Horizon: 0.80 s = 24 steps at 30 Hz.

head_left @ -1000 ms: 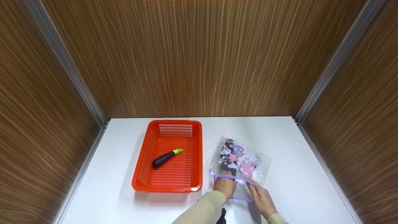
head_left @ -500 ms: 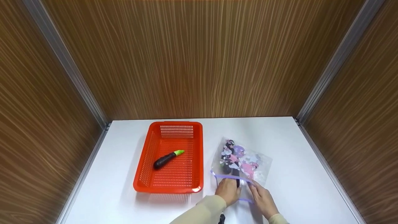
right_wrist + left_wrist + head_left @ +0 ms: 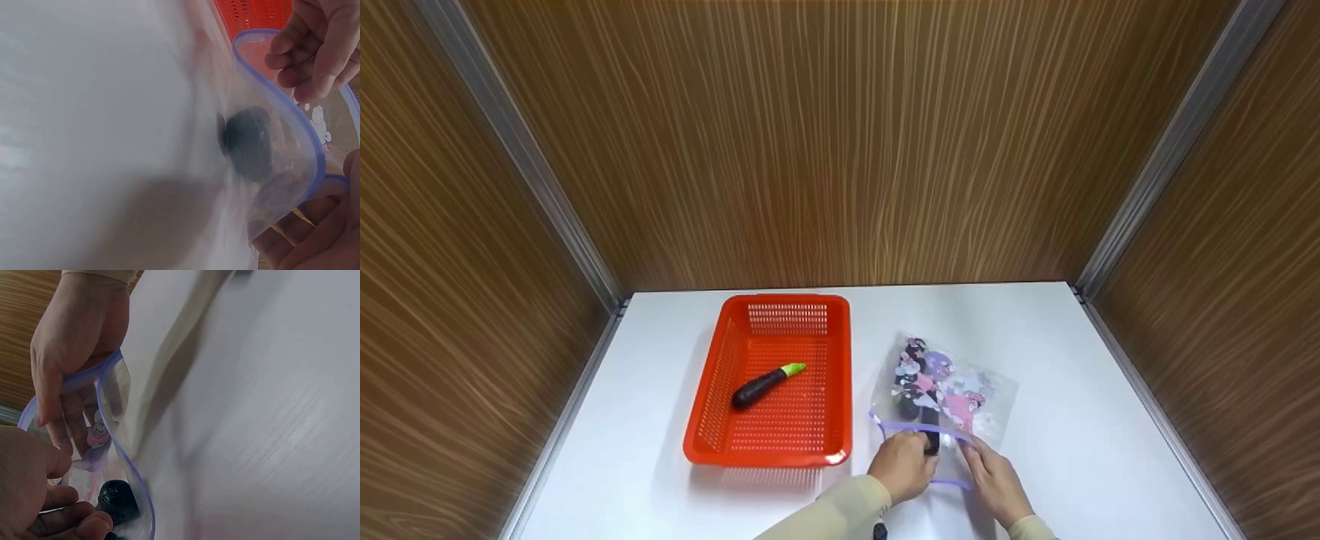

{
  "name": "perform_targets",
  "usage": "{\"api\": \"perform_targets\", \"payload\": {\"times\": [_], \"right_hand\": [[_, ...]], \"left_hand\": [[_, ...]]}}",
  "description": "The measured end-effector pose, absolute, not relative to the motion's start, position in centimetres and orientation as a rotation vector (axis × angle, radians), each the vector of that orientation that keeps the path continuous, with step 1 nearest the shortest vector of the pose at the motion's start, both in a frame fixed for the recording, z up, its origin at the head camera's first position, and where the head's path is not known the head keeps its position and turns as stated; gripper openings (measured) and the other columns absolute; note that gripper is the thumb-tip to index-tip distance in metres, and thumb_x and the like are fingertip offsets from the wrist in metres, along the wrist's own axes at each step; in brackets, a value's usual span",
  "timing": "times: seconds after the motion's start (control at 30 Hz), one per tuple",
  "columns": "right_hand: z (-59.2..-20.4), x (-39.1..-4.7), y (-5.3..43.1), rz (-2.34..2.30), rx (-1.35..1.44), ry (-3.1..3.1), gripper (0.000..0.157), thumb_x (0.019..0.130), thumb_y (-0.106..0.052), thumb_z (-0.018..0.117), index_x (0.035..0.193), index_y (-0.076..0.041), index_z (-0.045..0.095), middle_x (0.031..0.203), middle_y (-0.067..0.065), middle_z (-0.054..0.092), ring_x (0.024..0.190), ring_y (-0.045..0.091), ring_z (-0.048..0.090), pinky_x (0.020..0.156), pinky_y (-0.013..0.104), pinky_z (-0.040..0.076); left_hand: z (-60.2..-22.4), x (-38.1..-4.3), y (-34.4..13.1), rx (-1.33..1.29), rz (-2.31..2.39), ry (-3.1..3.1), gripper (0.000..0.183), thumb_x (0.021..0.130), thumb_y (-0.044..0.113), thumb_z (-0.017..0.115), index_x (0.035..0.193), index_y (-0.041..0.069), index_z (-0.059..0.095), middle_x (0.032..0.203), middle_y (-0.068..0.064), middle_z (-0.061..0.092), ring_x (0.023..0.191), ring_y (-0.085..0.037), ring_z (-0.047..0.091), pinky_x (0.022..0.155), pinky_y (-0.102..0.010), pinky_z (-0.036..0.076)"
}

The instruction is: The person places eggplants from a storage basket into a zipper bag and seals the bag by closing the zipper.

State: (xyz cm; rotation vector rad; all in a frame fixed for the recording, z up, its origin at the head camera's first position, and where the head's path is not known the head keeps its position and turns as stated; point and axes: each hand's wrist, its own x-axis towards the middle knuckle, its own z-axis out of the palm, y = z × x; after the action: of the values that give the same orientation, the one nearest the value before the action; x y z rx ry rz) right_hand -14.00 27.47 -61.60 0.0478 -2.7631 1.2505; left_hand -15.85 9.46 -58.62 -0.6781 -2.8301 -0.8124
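A clear zip bag (image 3: 991, 390) with purple edges and cartoon prints lies on the white table, its mouth toward me. My right hand (image 3: 994, 480) holds the mouth's right side, with fingers seen through the plastic in the left wrist view. At the mouth's left is my left hand (image 3: 901, 466), fingers loosely bent and nothing between them in the right wrist view. Beside its fingertips shows the dark end of an eggplant (image 3: 932, 442) inside the bag. Another dark rounded shape (image 3: 909, 409) lies deeper, partly hidden by the prints. A dark rounded end (image 3: 248, 143) shows through the plastic in the right wrist view.
A red perforated basket (image 3: 694, 420) stands left of the bag. In it lies a dark eggplant (image 3: 757, 390) with a green stem end. Wood-patterned panels (image 3: 840, 150) rise behind the table (image 3: 1095, 420) and along both sides.
My left hand has drawn back from inside the bag toward me, and its fingers have come off the eggplant, whose end now shows. The right hand stays at the bag's mouth.
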Motion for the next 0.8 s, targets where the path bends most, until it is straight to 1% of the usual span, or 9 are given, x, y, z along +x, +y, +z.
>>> {"api": "perform_targets", "payload": {"times": [0.17, 0.4, 0.6, 0.8], "right_hand": [[-61.7, -14.0, 27.5, 1.262, 0.031, -2.756, 0.044, 0.098, -0.035, 0.038, 0.125, -0.004, 0.054, 0.118, 0.019, 0.057, 0.11, 0.038, 0.051, 0.093, 0.05, 0.036], [-61.7, -14.0, 27.7, 1.266, 0.048, -2.741, 0.042, 0.098, -0.033, 0.039, 0.125, -0.005, 0.054, 0.118, 0.02, 0.057, 0.108, 0.039, 0.052, 0.093, 0.051, 0.036], [-61.7, -14.0, 27.8, 1.274, 0.055, -2.736, 0.043, 0.098, -0.034, 0.038, 0.126, -0.006, 0.054, 0.12, 0.019, 0.056, 0.109, 0.038, 0.052, 0.094, 0.05, 0.035], [-61.8, -14.0, 27.8, 1.287, 0.088, -2.746, 0.044, 0.099, -0.033, 0.035, 0.127, -0.003, 0.051, 0.122, 0.019, 0.054, 0.112, 0.038, 0.05, 0.095, 0.049, 0.034]], "left_hand": [[-58.0, -15.6, 8.6, -0.71, -0.834, -2.799, 0.013, 0.079, 0.025, 0.065, 0.077, 0.013, 0.065, 0.074, 0.005, 0.061, 0.073, -0.012, 0.06, 0.069, -0.026, 0.047], [-56.8, -15.5, 7.1, -0.706, -0.861, -2.82, 0.016, 0.081, 0.027, 0.064, 0.086, 0.011, 0.067, 0.074, 0.006, 0.057, 0.069, -0.009, 0.054, 0.064, -0.026, 0.044], [-55.6, -15.7, 5.6, -0.668, -0.909, -2.823, 0.021, 0.083, 0.027, 0.063, 0.095, 0.01, 0.066, 0.08, 0.002, 0.061, 0.072, -0.01, 0.055, 0.067, -0.026, 0.045], [-54.4, -16.1, 4.0, -0.604, -0.976, -2.797, 0.02, 0.082, 0.024, 0.064, 0.097, 0.011, 0.064, 0.078, 0.003, 0.059, 0.069, -0.009, 0.052, 0.063, -0.026, 0.043]]}}
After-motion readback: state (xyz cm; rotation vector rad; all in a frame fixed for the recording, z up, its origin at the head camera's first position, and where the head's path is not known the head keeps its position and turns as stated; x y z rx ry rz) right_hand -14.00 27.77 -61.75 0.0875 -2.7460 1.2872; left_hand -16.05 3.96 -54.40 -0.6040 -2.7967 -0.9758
